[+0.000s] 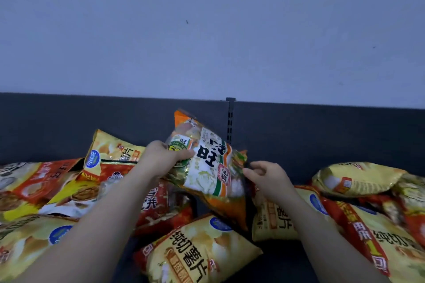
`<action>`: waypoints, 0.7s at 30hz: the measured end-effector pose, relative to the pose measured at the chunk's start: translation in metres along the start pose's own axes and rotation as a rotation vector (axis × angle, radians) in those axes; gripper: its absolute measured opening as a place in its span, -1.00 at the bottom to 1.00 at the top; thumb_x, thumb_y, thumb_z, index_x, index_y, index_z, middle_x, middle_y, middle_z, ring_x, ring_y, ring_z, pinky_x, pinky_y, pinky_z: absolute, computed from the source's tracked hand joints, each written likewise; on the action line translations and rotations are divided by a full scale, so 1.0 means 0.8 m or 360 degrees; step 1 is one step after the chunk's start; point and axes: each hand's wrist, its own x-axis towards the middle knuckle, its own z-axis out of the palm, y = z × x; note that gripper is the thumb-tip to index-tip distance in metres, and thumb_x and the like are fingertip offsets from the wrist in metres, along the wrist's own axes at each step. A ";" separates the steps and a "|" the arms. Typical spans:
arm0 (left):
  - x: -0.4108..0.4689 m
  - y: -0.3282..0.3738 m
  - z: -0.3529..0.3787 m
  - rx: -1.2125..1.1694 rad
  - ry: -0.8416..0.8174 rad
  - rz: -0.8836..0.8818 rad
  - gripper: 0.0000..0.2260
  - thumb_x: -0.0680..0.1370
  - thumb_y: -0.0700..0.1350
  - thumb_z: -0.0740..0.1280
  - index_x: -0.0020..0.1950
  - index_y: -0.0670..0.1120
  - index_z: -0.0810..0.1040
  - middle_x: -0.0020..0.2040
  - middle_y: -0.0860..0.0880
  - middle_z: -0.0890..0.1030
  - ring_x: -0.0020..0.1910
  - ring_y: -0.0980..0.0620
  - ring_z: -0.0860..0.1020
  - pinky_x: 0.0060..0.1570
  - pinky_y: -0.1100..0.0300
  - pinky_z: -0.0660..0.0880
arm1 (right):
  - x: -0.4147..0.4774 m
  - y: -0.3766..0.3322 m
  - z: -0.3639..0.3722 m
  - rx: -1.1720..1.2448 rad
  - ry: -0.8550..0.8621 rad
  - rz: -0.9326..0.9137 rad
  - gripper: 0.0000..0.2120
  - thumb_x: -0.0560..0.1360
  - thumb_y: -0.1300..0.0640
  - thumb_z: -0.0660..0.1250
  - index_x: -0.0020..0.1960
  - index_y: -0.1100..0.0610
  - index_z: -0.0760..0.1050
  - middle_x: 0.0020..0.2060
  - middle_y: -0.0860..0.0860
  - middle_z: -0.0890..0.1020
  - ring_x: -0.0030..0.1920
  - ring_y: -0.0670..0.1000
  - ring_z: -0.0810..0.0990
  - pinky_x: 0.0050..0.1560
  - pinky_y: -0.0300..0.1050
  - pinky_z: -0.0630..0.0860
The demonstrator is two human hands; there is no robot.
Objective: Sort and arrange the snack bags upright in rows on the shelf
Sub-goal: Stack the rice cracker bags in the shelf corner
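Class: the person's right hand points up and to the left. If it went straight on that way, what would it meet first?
Most likely the green-and-white bag held by the left hand; the right hand already sits at its edge.

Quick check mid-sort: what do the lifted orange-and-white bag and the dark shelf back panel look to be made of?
Orange-and-white bag, gripped by the left hand: looks like thin glossy plastic film, judging by its crinkles and sheen. Dark back panel: probably painted metal with a matte finish, since it is flat and even beside a slotted upright; it could be coated board.
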 end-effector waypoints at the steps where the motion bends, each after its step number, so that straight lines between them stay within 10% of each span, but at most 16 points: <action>1: -0.003 0.005 -0.013 -0.0112 0.0011 0.0027 -0.55 0.34 -0.02 0.61 0.04 -0.23 0.53 -0.10 -0.18 0.68 -0.20 -0.16 0.68 -0.17 -0.05 0.63 | -0.002 -0.005 0.004 0.0040 0.0009 0.0011 -0.48 0.52 -0.12 0.35 0.39 0.12 0.45 0.20 0.04 0.60 0.13 -0.02 0.56 0.05 -0.15 0.48; 7: -0.013 0.017 -0.051 -0.0488 -0.0082 0.0166 -0.28 0.15 0.12 0.66 0.14 -0.23 0.52 -0.03 -0.20 0.70 -0.09 -0.22 0.69 -0.02 -0.27 0.60 | -0.027 -0.049 0.017 0.0420 0.0139 0.0050 -0.30 0.52 -0.21 0.31 0.51 0.15 0.27 0.24 0.05 0.54 0.17 0.01 0.56 0.19 -0.06 0.50; 13: -0.033 0.020 -0.024 -0.0614 -0.0358 0.0159 -0.54 0.36 -0.04 0.59 0.10 -0.27 0.56 -0.13 -0.16 0.72 -0.24 -0.08 0.71 -0.22 0.00 0.66 | -0.080 -0.040 -0.016 0.0489 0.0380 0.0177 -0.17 0.44 -0.31 0.33 0.52 0.14 0.21 0.20 0.02 0.56 0.12 -0.01 0.58 0.11 -0.09 0.51; 21: -0.105 0.051 0.098 -0.0767 -0.0928 0.0114 -0.74 0.43 -0.07 0.53 -0.04 -0.23 0.63 -0.15 -0.16 0.72 -0.25 -0.12 0.71 -0.27 0.03 0.63 | -0.205 0.013 -0.123 0.0619 0.0628 0.0296 -0.54 0.39 -0.23 0.45 0.20 -0.05 0.53 0.02 -0.12 0.70 0.00 -0.09 0.69 0.15 0.00 0.59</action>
